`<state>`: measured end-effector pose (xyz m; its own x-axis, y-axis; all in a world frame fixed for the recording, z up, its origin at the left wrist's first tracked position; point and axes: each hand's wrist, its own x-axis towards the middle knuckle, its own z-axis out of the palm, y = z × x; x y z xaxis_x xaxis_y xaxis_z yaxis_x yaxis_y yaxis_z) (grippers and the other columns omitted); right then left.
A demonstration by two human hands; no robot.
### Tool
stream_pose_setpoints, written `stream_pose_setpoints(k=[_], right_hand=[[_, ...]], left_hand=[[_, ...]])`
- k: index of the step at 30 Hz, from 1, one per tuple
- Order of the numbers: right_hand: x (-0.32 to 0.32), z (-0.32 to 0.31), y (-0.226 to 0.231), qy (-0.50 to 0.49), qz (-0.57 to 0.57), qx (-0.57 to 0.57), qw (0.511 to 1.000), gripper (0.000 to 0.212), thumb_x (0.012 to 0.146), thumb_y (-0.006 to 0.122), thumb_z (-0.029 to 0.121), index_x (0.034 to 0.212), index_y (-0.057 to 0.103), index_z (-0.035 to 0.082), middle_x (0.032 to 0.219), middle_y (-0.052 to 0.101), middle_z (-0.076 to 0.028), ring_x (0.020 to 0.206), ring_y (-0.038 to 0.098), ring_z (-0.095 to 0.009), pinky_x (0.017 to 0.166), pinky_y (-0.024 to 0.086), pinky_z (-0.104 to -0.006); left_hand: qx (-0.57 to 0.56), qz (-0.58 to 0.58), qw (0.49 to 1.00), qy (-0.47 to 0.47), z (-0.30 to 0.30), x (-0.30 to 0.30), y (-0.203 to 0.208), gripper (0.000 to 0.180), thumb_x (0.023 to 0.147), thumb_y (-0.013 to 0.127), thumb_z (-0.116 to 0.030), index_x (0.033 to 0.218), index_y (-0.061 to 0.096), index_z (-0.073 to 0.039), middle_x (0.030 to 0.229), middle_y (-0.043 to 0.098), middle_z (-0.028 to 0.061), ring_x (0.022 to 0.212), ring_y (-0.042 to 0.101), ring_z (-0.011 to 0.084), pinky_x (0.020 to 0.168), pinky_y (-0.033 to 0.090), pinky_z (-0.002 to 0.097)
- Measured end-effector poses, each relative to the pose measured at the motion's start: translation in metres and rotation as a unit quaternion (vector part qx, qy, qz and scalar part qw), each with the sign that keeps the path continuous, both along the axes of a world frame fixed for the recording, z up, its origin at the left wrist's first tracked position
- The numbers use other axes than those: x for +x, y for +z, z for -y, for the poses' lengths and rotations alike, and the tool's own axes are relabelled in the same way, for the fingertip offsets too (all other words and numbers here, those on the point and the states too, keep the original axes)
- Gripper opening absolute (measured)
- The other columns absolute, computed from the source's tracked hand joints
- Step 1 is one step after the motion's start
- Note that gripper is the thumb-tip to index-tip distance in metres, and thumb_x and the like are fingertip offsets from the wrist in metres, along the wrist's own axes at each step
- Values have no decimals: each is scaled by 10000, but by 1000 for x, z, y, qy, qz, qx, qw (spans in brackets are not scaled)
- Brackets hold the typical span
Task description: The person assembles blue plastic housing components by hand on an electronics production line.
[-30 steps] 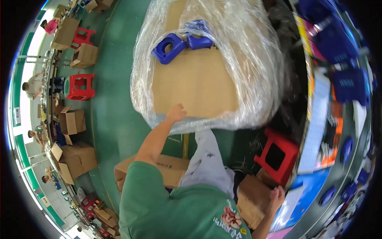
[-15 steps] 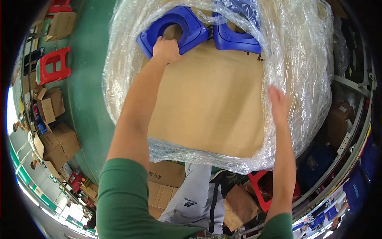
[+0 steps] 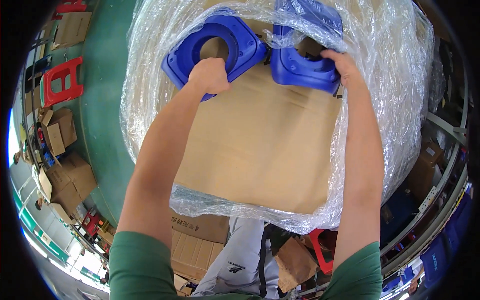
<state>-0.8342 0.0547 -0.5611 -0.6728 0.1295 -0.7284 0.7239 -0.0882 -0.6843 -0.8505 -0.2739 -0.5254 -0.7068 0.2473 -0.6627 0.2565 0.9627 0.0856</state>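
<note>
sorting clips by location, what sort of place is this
Probably a factory or assembly workshop: blue molded parts lie on cardboard ringed with clear plastic wrap, open cardboard boxes stand along the left side, and a red stool stands by the green floor.

Blue round-holed housing (image 3: 244,46) angled; second housing (image 3: 299,71) beside, partly covered.

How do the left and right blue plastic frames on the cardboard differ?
The left blue frame is turned aslant; the right blue frame lies squarer. Clear wrap crosses the right frame's opening, but only the left frame's far edge. The left hand touches the left frame, the right hand the right frame. Both are blue with an opening.
</note>
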Motion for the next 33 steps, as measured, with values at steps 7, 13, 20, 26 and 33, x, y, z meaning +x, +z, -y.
stream_pose_setpoints(k=[7,13,20,26,33], right_hand=[[171,66,8,-75,62,17,995,500,645,678,109,1100,555,-60,975,628,-129,872,589,-213,788,473,-315],[410,66,103,-189,157,-248,937,433,690,631,92,1104,569,-17,984,641,-122,879,626,-249,863,487,-383],[568,93,232,-324,139,-337,873,504,658,644,101,1138,539,-9,994,632,-136,872,629,-264,808,517,-380],[692,133,285,-522,15,-295,800,531,661,653,101,1160,518,-23,1009,633,-139,885,632,-269,813,525,-384],[835,181,385,-656,-195,-193,703,525,691,643,108,1175,497,-33,1012,631,-135,884,636,-265,802,530,-388]], left_hand=[[81,23,990,118,24,39,6,560,558,760,-343,926,652,66,952,642,249,920,625,349,837,499,367],[433,356,610,561,49,158,120,556,672,725,-155,1157,516,17,989,627,158,923,622,274,858,492,407],[625,517,302,501,41,280,243,678,589,741,-219,1159,484,42,1014,618,215,928,622,327,876,483,410],[596,601,442,299,-26,328,329,680,580,746,-204,1162,487,36,1017,617,209,926,620,319,874,480,399],[501,667,551,-26,-81,456,436,686,566,753,-183,1165,492,27,1020,616,202,924,617,307,873,475,385]])
